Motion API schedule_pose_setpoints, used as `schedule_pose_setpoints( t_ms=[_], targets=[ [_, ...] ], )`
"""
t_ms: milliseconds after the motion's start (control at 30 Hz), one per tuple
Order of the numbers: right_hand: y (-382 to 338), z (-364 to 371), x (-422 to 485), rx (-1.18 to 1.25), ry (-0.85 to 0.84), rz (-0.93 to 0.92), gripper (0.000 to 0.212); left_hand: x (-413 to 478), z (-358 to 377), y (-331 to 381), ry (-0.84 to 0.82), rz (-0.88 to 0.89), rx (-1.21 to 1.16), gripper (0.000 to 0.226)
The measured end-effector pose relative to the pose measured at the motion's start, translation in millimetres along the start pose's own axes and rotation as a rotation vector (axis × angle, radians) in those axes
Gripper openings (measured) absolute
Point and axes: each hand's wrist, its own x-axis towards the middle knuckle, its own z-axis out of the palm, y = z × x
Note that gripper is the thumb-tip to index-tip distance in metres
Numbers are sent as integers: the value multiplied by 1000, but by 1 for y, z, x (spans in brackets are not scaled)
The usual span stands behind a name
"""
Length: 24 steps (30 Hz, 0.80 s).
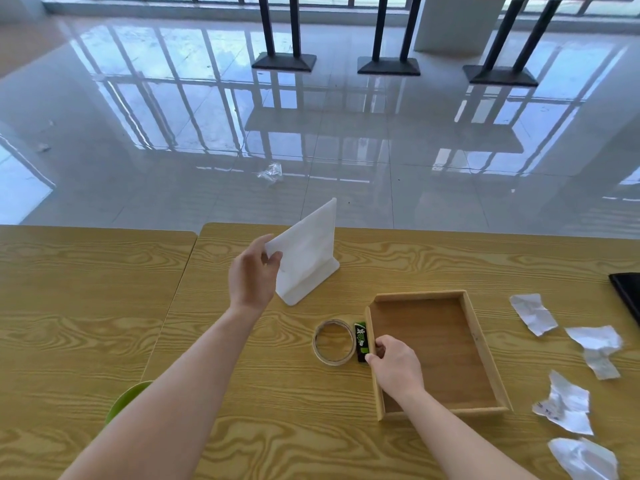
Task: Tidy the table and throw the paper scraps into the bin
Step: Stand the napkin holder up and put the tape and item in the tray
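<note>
My left hand grips the upper left corner of a white upright sign stand that rests on the wooden table. My right hand holds the left wall of a shallow wooden tray, which has nothing inside it. A roll of clear tape and a small black-and-green packet lie just left of the tray. Several crumpled white paper scraps lie on the table to the right of the tray.
A green round object shows at the table's lower left, under my left forearm. A black flat item sits at the right edge. A crumpled clear wrapper lies on the shiny floor beyond the table. Black table bases stand further back.
</note>
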Motion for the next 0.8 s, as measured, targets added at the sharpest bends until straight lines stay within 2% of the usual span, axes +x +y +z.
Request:
schedule_pose_setpoints(
  t_ms=[100,300,567,667,800],
  targets=[
    [-2,1,0,3,-7,5,34,-6,-2,-1,30,25,-20,15],
    [-3,3,0,-30,-9,-14,25,-43,-26,-14,54,80,-14,10],
    [-5,2,2,-147,25,-60,5,-92,-50,-26,72,57,-39,21],
    [-15,9,1,-173,-10,-109,6,-104,-58,-30,103,37,-43,23],
    [-24,16,3,-156,-25,-123,6,-109,-53,-24,54,72,-63,26]
  ],
)
